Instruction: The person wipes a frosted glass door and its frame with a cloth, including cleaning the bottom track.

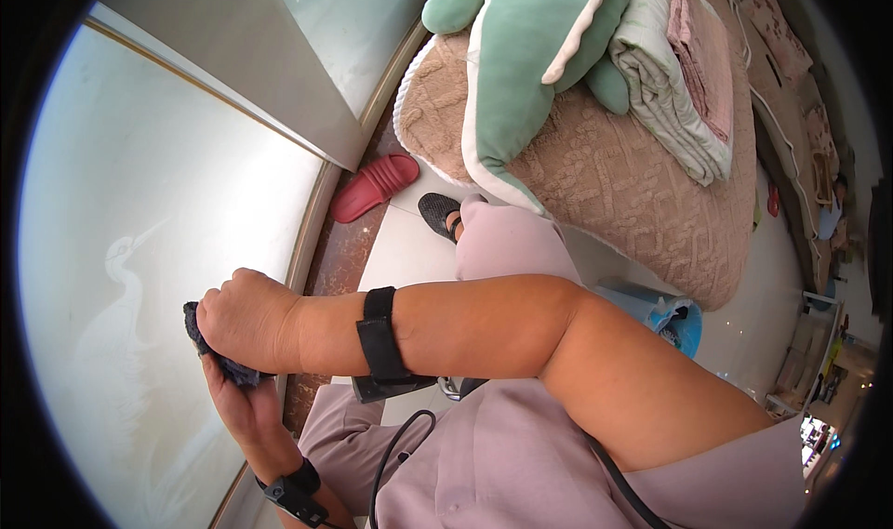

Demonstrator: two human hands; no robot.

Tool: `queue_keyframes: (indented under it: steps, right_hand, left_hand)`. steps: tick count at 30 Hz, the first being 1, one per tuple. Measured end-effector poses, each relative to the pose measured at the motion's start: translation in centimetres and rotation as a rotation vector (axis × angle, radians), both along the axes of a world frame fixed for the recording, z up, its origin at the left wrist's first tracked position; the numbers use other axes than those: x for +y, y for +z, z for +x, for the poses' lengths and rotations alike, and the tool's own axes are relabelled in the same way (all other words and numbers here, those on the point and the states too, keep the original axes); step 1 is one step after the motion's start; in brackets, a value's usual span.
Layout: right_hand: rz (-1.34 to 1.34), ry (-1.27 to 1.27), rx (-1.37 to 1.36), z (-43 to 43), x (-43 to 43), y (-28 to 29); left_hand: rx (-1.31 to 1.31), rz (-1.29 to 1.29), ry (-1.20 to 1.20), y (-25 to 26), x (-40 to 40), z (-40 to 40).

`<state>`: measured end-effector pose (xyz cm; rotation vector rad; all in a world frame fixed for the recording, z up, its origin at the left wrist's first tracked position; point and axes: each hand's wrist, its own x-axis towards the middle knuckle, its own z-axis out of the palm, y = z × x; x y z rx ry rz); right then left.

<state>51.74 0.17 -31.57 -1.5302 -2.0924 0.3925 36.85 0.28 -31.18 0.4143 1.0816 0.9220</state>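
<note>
A dark fuzzy cloth (241,373) is bunched between my two hands, close to a frosted glass panel (188,180) with an etched long-billed bird. My right hand (244,320) reaches across from the right, its fingers curled over the cloth. Below it, my left hand (244,407) holds the cloth from the underside; its fingertips are mostly hidden. Part of the cloth sticks out past the knuckles on the left. Whether the cloth touches the glass, I cannot tell. Black straps circle both forearms.
A brown fleece-covered piece of furniture (628,201) carries a green plush toy (516,76) and folded quilts (670,90). A red slipper (374,187) lies by the panel's frame. Behind my right arm stands a blue bin (687,327). A black cable (391,452) hangs before my body.
</note>
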Motion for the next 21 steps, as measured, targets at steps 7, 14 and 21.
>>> queue_keyframes:
  steps: [7, 14, 21]
  right_hand:
    - [0.01, 0.0, -0.118, -0.2, -0.3, 1.2]
    - [-0.152, -0.2, 0.047, -1.2, -2.3, 1.5]
    - [-0.076, -0.299, 0.674, -3.4, -3.8, 0.5]
  left_hand:
    - [-0.02, 0.127, -0.188, -2.0, 1.7, -1.8]
    - [0.124, 0.236, -0.439, -2.4, 2.2, -2.3]
    - [-0.211, 0.263, -0.424, -1.4, -0.2, -4.2]
